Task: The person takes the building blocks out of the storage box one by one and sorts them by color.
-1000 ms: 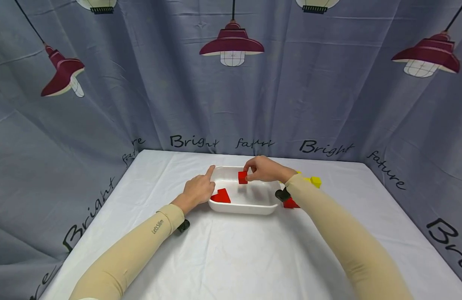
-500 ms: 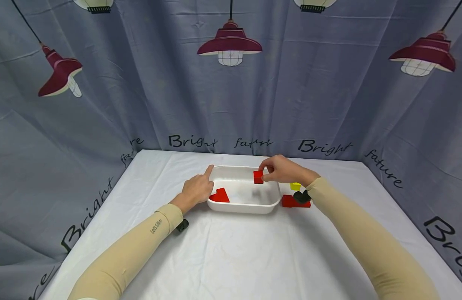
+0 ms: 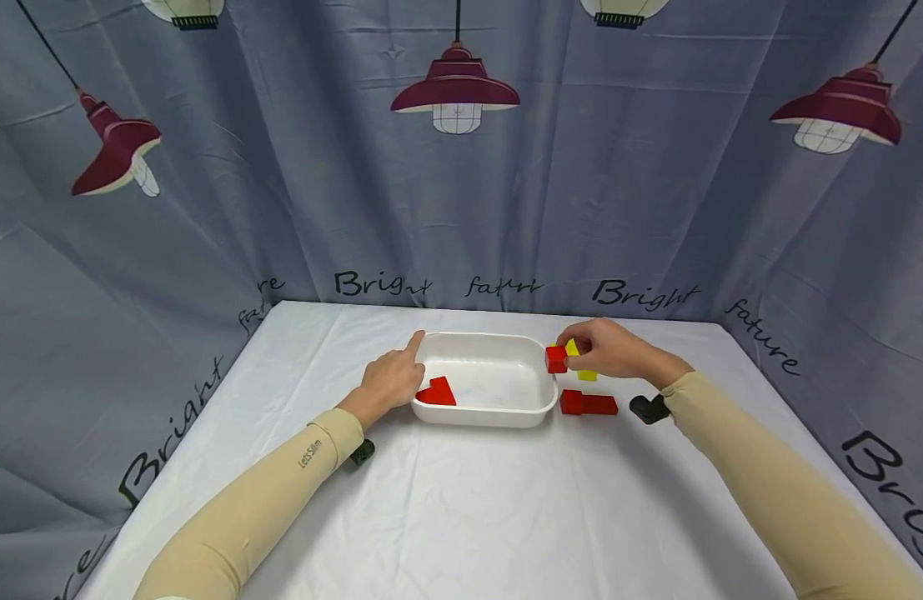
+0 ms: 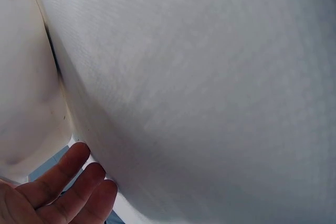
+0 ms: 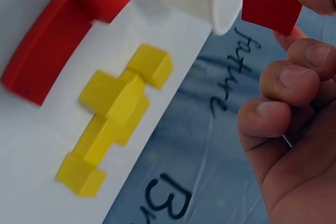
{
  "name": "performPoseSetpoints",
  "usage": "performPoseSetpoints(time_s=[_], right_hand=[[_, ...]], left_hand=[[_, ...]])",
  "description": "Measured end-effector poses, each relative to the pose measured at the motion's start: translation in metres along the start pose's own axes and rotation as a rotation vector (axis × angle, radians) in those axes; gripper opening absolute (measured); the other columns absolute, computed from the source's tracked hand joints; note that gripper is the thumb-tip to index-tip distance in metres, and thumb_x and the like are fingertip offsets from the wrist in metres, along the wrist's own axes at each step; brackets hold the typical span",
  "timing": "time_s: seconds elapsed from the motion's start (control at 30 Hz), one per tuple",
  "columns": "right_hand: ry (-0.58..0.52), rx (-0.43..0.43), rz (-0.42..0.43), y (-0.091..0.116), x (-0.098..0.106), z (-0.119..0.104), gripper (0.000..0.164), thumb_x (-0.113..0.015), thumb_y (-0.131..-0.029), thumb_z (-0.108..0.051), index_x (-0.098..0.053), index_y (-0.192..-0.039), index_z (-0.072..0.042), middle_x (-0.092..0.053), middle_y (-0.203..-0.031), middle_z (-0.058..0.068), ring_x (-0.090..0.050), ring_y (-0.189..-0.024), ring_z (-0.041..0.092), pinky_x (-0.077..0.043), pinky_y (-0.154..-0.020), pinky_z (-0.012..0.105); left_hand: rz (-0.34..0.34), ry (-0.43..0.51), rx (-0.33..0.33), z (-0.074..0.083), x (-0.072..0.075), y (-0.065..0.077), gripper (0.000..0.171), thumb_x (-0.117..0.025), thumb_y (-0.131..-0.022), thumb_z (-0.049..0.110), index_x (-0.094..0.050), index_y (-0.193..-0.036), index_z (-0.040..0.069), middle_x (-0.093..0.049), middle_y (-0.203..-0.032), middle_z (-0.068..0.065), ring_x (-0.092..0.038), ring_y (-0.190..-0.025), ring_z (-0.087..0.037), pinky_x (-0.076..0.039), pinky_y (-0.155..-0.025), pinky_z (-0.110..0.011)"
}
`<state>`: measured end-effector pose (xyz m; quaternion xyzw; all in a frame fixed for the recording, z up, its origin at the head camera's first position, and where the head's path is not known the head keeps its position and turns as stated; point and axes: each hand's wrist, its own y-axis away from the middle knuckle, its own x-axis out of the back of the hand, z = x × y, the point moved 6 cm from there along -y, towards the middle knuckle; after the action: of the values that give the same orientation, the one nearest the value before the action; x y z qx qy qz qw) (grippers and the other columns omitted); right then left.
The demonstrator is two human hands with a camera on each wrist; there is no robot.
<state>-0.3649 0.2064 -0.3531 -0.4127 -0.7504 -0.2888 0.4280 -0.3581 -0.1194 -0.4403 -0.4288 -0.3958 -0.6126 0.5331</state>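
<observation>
A white tray sits on the table. My left hand rests at its left side, index finger extended toward the far left corner; in the left wrist view its fingers are fairly straight beside the tray wall. My right hand pinches a red block between thumb and fingers, at the tray's right edge. In the right wrist view, that red block is held above the table. Inside the tray, at the near left, lie red pieces.
Right of the tray lies a long red piece with a red cube at its left end. Beyond them, partly behind my right hand, several yellow blocks lie close together near the table edge. A grey curtain hangs behind.
My right hand has carried the red block rightward, from over the tray's middle to its right edge. The long red piece has come into full view. The left hand stays in place.
</observation>
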Motion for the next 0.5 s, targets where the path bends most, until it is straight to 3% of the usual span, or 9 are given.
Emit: performPoseSetpoints(time_s=[0.5], right_hand=[[0.012, -0.088, 0.033, 0.035, 0.002, 0.045, 0.034, -0.071, -0.087, -0.012, -0.067, -0.119, -0.004, -0.047, -0.072, 0.003, -0.046, -0.069, 0.019, -0.038, -0.058, 0.028]], left_hand=[[-0.010, 0.018, 0.010, -0.001, 0.000, 0.000, 0.065, -0.038, -0.101, 0.027, -0.017, -0.162, 0.022, -0.061, -0.079, -0.007, -0.058, -0.074, -0.024, -0.045, -0.059, -0.037]])
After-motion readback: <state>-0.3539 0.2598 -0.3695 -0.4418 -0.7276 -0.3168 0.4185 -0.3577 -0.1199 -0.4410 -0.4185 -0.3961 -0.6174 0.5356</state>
